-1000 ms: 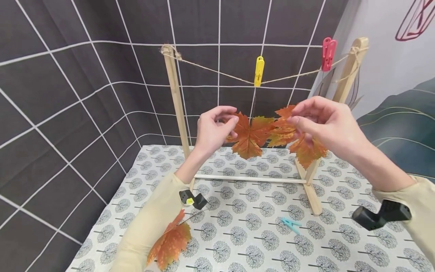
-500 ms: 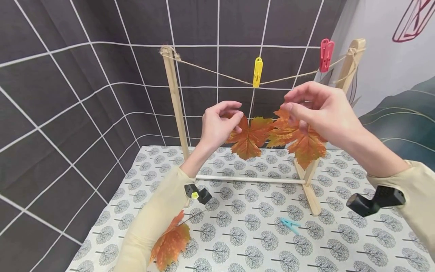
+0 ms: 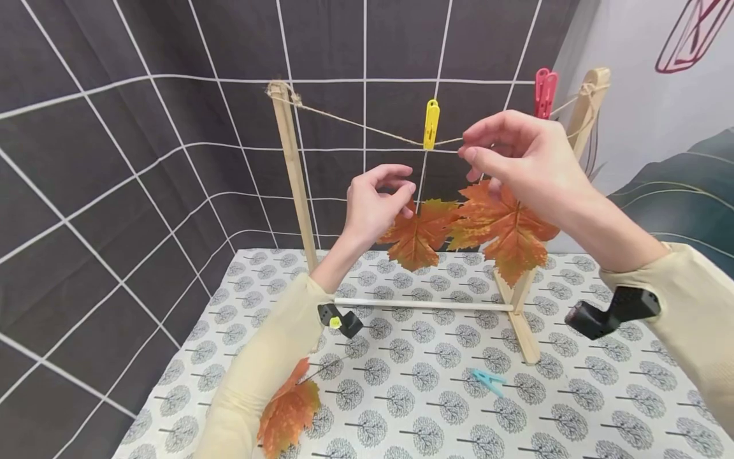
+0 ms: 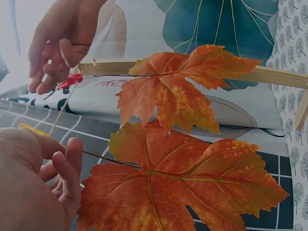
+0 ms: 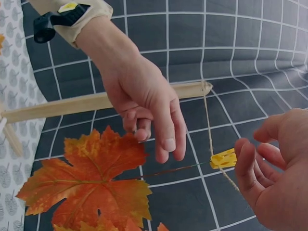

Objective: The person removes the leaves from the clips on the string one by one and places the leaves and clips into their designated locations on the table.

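Two orange artificial maple leaves hang from a twine line. The inner leaf hangs by its stem under a yellow clothespin; the outer leaf hangs beneath a pink clothespin. My left hand hovers beside the inner leaf, fingers loosely curled around nothing. In the left wrist view that leaf's stem runs up behind its fingers. My right hand is raised above the outer leaf, just below the twine, and hides part of the twine. Its fingers are relaxed, with nothing between them.
The twine spans two wooden posts, joined low down by a pale rod. A third leaf lies on the tree-print tablecloth, near my left sleeve. A light blue clothespin lies at front right. Dark gridded cloth stands behind.
My right hand has risen and shifted left, away from the outer leaf toward the twine. My left hand has drifted slightly up and right. Both leaves stay hanging.
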The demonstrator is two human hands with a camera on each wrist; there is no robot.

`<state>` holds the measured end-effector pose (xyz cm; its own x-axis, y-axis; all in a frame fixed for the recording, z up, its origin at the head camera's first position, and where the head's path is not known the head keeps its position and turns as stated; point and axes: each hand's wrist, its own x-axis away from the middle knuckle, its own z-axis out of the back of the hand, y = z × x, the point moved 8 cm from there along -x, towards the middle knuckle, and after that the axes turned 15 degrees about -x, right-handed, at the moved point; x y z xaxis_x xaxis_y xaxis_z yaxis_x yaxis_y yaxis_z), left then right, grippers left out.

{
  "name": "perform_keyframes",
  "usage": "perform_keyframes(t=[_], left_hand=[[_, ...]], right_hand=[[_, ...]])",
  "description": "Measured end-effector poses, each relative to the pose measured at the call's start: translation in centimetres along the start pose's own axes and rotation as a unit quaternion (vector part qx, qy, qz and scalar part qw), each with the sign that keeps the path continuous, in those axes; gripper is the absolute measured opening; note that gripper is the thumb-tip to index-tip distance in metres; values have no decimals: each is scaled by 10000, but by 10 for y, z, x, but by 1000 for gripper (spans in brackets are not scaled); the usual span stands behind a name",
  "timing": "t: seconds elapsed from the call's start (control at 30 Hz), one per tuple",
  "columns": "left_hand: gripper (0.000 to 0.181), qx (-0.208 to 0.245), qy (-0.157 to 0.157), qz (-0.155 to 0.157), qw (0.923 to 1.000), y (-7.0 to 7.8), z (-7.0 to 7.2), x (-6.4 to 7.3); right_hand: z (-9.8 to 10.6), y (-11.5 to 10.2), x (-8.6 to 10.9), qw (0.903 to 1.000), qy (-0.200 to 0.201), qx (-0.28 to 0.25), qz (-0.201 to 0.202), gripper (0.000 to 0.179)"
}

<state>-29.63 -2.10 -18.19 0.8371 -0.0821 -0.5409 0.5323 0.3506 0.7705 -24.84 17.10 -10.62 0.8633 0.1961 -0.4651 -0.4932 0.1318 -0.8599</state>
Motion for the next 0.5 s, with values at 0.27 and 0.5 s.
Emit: perform_keyframes(t=[0.27, 0.5], left_hand=[[22, -20, -75, 94, 9999, -1, -3, -4], [21, -51, -140, 131, 9998, -2, -6, -6]], right_hand=[[0, -6, -12, 9999, 84, -57, 85, 20], [-1, -5, -24, 9997, 211, -99, -22, 21]])
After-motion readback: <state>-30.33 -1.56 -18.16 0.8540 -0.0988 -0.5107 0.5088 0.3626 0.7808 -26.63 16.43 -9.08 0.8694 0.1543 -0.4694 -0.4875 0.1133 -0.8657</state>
